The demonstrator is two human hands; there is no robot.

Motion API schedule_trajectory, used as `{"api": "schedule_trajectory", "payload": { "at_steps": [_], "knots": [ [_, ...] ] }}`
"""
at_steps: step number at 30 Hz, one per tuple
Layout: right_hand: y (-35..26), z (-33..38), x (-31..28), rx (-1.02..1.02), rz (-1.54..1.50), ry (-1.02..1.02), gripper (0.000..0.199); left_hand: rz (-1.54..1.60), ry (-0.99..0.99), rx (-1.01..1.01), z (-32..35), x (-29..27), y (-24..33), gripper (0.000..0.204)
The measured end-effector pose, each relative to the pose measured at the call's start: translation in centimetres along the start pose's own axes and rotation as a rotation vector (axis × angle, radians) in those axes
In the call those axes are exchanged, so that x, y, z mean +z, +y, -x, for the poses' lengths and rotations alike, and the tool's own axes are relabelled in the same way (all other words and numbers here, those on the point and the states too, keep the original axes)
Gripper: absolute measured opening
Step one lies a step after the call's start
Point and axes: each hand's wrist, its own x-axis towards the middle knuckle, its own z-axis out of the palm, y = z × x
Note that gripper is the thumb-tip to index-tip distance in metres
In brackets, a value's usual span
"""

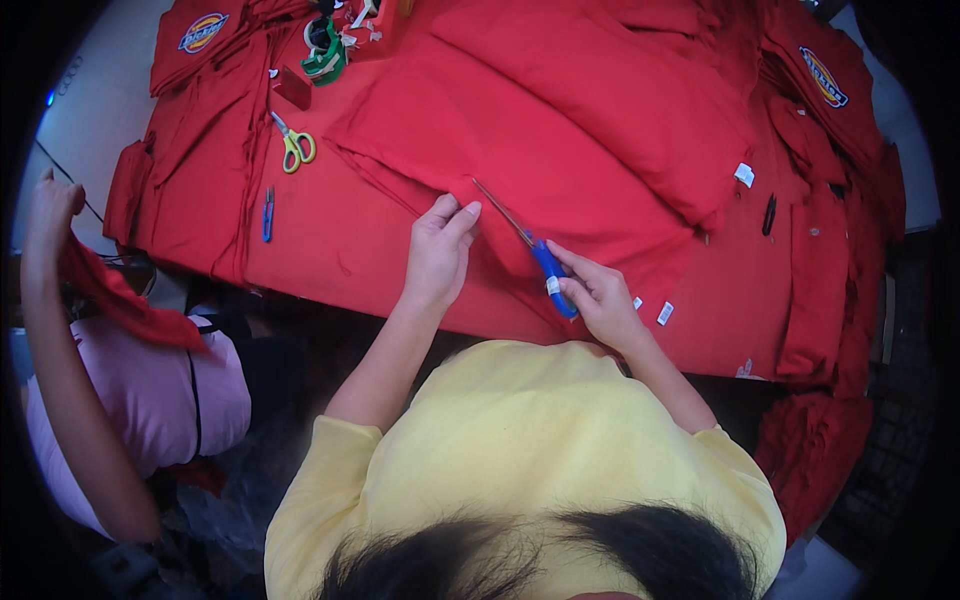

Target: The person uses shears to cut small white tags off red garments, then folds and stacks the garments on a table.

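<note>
A large red cloth garment (580, 130) lies folded and partly rumpled in front of me. My left hand (438, 250) is closed, thumb and fingertips pinching the near edge of the red cloth. In my right hand (600, 300) is a blue-handled tool (550, 272) with a long, narrow, pointed metal blade. White tape is wrapped round its handle. The blade slants up and left over the cloth, its tip close to my left fingertips. Whether it has one blade or two closed together cannot be made out.
Yellow-handled scissors (298, 150) and small blue snips (268, 215) lie to the left. Behind them are a green tape roll (325, 60) and a red box (375, 40). Red garments (190, 170) pile up on both sides. At left a person in pink (160, 390) handles red cloth.
</note>
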Motion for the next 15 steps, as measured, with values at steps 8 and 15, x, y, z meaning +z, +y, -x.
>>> {"api": "schedule_trajectory", "payload": {
  "at_steps": [8,15],
  "knots": [
    [-0.6,-2.2,1.4,-0.114,-0.033,0.061,0.051,-0.202,-0.084,0.013,-0.4,-1.0,0.8,0.047],
    [-0.8,-2.7,1.3,-0.09,0.035,0.039,0.049,-0.058,-0.017,0.044,-2.0,-1.5,1.7,0.038]
  ]
}}
